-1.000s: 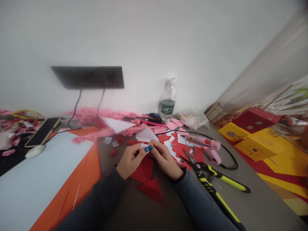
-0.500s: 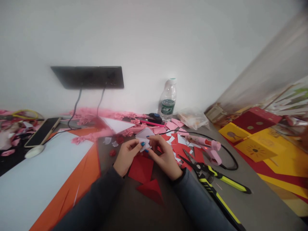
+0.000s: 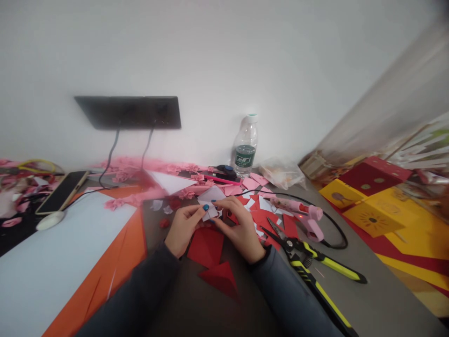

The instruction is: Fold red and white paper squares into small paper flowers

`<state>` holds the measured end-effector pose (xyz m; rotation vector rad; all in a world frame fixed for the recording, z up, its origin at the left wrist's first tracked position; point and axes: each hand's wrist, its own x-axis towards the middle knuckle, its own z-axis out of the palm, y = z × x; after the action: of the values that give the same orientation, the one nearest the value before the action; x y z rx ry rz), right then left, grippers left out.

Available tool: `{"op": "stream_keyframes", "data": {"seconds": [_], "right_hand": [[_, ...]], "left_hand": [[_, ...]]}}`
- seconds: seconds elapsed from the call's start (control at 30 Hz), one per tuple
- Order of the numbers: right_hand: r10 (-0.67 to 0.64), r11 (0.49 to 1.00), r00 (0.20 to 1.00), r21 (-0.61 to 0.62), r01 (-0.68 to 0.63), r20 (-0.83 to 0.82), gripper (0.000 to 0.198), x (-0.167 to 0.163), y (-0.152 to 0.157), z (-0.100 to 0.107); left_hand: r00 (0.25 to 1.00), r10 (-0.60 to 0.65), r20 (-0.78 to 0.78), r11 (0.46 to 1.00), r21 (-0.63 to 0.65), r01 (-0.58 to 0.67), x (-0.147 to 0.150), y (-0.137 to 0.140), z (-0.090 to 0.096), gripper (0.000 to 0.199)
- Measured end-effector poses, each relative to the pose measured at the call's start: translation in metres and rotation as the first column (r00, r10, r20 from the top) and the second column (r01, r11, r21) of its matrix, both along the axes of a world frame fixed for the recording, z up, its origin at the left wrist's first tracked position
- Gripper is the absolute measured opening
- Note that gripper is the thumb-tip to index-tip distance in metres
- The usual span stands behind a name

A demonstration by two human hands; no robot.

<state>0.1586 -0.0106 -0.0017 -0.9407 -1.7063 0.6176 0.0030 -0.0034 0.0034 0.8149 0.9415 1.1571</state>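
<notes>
Between my two hands is a small piece of white paper, with creases showing on it. My left hand pinches its left side between thumb and forefinger. On the right, my right hand is closed on the other side, thumb below and fingers above. Under my hands lies a red paper square, and a folded red paper piece lies nearer to me. Small crumpled red paper bits sit left of my left hand.
Pruning shears lie open at the right, below a pink glue gun with a black cord. A water bottle stands by the wall. Large white sheets over orange paper cover the left. Yellow and red boxes are far right.
The fingertips of my left hand have shifted slightly up and left on the white paper. More of the paper's face shows between my hands; the rest looks the same.
</notes>
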Motion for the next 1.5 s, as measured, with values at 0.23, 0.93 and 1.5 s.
{"op": "stream_keyframes", "data": {"seconds": [0.23,0.93,1.5], "right_hand": [[0.008,1.0,1.0,-0.028,-0.009,-0.015,0.01,0.0002,0.0005,0.0013],[-0.068,0.997,0.996,0.016,0.069,-0.063,0.012,0.0017,-0.0006,0.006],[0.023,0.994,0.984,-0.097,-0.04,-0.175,0.001,-0.0001,0.0011,0.0011]], "left_hand": [[0.998,-0.004,-0.058,1.0,0.018,0.005,-0.0004,-0.0003,0.001,0.042],[0.981,-0.119,-0.156,0.975,0.169,0.145,-0.0027,-0.0042,0.0043,0.03],[0.981,-0.045,-0.191,0.988,0.135,0.072,-0.0047,-0.001,-0.001,0.031]]}}
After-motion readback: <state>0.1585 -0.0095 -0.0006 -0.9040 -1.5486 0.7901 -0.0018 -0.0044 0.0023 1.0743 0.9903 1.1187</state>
